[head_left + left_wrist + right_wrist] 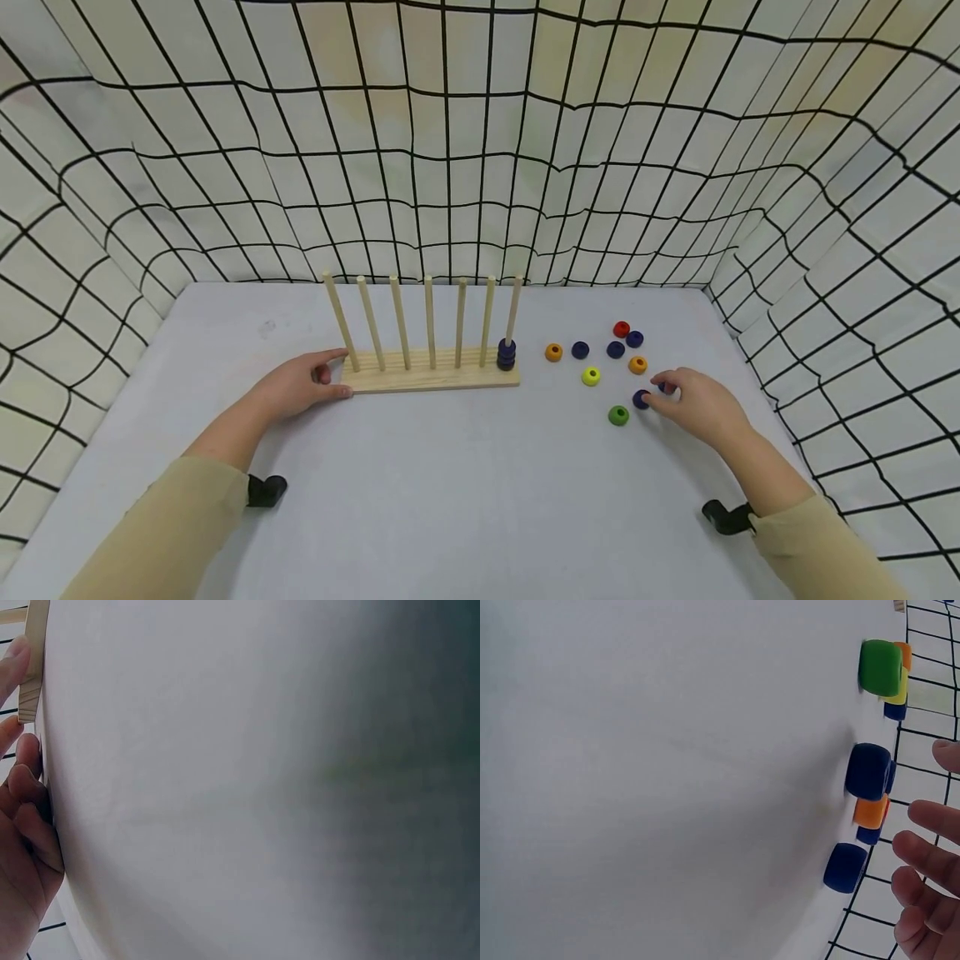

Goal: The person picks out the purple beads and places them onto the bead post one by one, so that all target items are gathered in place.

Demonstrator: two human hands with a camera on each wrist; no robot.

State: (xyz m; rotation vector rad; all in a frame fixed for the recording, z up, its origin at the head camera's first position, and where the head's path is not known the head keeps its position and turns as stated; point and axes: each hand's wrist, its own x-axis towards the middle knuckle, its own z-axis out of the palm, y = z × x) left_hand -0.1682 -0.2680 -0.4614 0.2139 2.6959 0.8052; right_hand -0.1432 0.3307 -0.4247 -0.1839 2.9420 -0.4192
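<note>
A wooden peg rack (435, 382) with a row of upright pegs stands on the white table. Its rightmost peg carries a stack of dark blue beads (506, 355). My left hand (303, 385) grips the rack's left end, thumb at the front edge and fingers behind. In the left wrist view the thumb and a finger touch the wooden end (31, 682). My right hand (701, 404) hovers over the loose beads, fingers apart and holding nothing. Nearest to it are a dark blue bead (641, 399) under the thumb and another (845, 868), partly hidden by the fingers in the head view.
Left of my right hand lie a green bead (618, 415), a yellow bead (591, 376) and an orange bead (553, 352). A red bead (622, 329) sits farther back among more blue ones. Black netting (450, 167) over white walls bounds the table's back and sides.
</note>
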